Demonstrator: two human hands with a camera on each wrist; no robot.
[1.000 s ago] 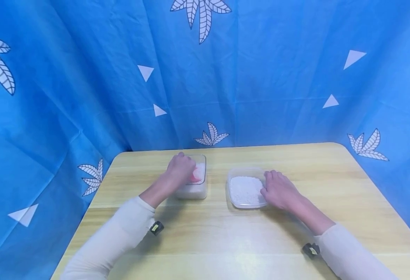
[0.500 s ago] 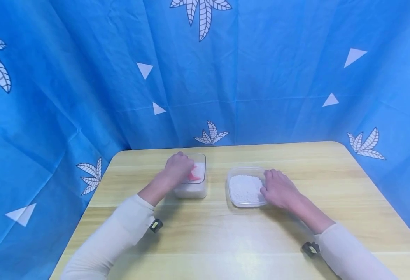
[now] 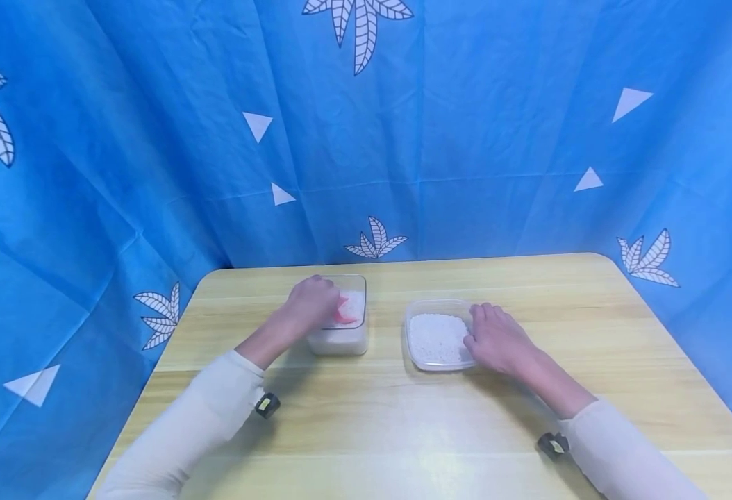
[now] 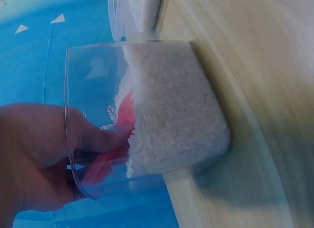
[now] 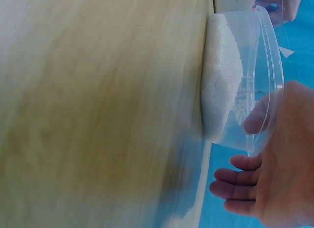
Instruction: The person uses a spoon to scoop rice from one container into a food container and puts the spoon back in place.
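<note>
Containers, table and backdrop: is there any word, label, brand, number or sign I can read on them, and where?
None: no readable text in any view.
Left container: clear plastic, white grains, no label.
Right container: clear, no label.
Pink scoop: plain.
Blue backdrop: only leaf and triangle prints.
Small yellow-and-black tags at the wrists: too small to read.

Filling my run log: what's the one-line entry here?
left hand: holds pink scoop in tall tub | right hand: steadies flat tub

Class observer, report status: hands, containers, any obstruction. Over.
Left hand grips pink scoop inside tall container. Right hand steadies shallow container. Nothing in the way.
</note>
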